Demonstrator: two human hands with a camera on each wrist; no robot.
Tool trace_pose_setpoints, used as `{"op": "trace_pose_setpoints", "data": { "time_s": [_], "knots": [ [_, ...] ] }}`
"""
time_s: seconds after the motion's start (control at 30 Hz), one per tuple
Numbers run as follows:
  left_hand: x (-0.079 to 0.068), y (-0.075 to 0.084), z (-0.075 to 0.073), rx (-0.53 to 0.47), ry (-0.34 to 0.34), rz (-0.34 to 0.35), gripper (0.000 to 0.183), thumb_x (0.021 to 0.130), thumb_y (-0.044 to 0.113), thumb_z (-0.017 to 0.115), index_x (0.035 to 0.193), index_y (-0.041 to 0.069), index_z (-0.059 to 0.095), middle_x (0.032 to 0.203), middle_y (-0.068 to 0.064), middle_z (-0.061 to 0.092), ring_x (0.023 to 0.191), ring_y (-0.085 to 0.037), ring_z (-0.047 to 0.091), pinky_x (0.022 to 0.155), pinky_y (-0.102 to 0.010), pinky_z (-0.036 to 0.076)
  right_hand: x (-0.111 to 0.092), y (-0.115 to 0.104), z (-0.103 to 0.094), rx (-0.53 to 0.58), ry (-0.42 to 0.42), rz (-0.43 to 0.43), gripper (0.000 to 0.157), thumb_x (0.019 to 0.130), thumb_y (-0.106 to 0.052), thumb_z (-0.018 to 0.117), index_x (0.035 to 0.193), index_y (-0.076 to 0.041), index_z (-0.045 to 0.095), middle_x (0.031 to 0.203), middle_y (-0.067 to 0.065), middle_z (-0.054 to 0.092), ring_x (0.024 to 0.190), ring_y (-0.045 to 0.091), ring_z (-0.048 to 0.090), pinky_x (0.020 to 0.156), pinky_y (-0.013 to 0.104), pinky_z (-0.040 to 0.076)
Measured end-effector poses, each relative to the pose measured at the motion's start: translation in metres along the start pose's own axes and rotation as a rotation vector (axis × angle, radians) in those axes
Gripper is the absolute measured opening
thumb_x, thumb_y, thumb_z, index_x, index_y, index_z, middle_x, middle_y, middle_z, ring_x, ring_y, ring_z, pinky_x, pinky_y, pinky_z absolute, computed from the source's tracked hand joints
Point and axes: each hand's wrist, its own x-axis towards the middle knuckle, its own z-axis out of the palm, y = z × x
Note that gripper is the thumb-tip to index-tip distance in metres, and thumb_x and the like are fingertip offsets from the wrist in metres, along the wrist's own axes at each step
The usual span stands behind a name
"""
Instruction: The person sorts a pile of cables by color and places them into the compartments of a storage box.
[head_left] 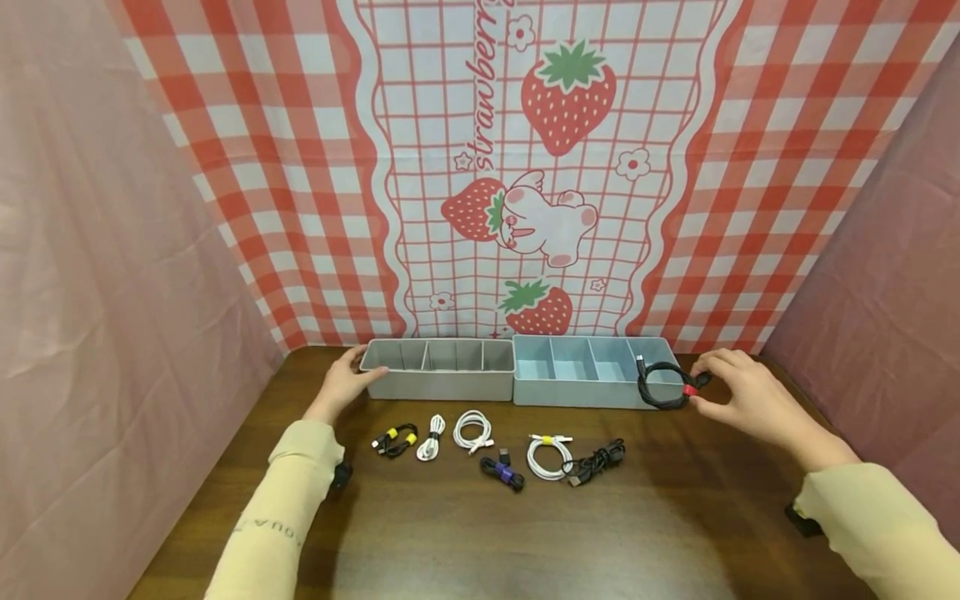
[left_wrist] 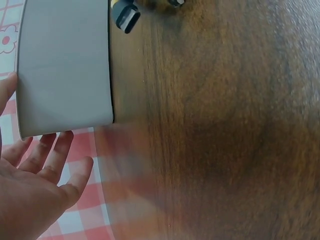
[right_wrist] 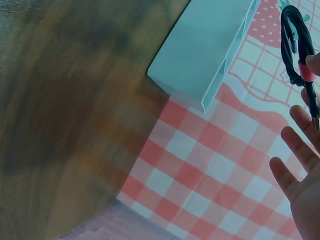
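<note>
My right hand [head_left: 742, 396] pinches a coiled black cable [head_left: 643, 392] by its red tie [right_wrist: 306, 72], in front of and overlapping the right end of the blue divided box [head_left: 577, 394]. In the right wrist view its other fingers are spread. My left hand [head_left: 344, 385] grips the left end of the grey divided box [head_left: 442, 386], with the thumb at the front rim and fingertips against the end wall. The two boxes stand end to end against the cloth.
On the brown table [head_left: 480, 542], before the boxes, lie a black cable with yellow ties [head_left: 395, 442], a white bundled cable [head_left: 431, 442], a white coil [head_left: 457, 432], a purple-tied cable [head_left: 502, 472], a yellow-tied white coil [head_left: 534, 462] and a black bundle [head_left: 600, 459]. Checked cloth [head_left: 300, 167] hangs behind.
</note>
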Motion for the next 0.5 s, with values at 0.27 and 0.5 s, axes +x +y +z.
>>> {"op": "trace_pose_setpoints", "data": {
  "time_s": [0.27, 0.5],
  "knots": [
    [0.0, 0.003, 0.002, 0.01, -0.001, -0.018, 0.075, 0.08, 0.03, 0.065, 0.138, 0.003, 0.027, 0.137, -0.021, 0.036, 0.125, -0.036, 0.033, 0.098, -0.044, 0.034, 0.011, 0.008, -0.002, -0.005, 0.0, 0.047, 0.032, 0.063, -0.021, 0.077, 0.089, -0.013, 0.06, 0.092, 0.002, 0.056, 0.086, 0.021, 0.049, 0.071, 0.042, 0.04],
    [-0.003, 0.006, 0.001, 0.027, -0.01, -0.023, 0.074, 0.081, 0.03, 0.065, 0.138, 0.002, 0.027, 0.136, -0.022, 0.036, 0.124, -0.036, 0.034, 0.097, -0.045, 0.035, 0.019, 0.018, 0.002, 0.021, 0.021, 0.07, 0.032, 0.064, -0.021, 0.077, 0.09, -0.011, 0.061, 0.093, 0.004, 0.057, 0.088, 0.022, 0.048, 0.074, 0.043, 0.04]
  ]
}}
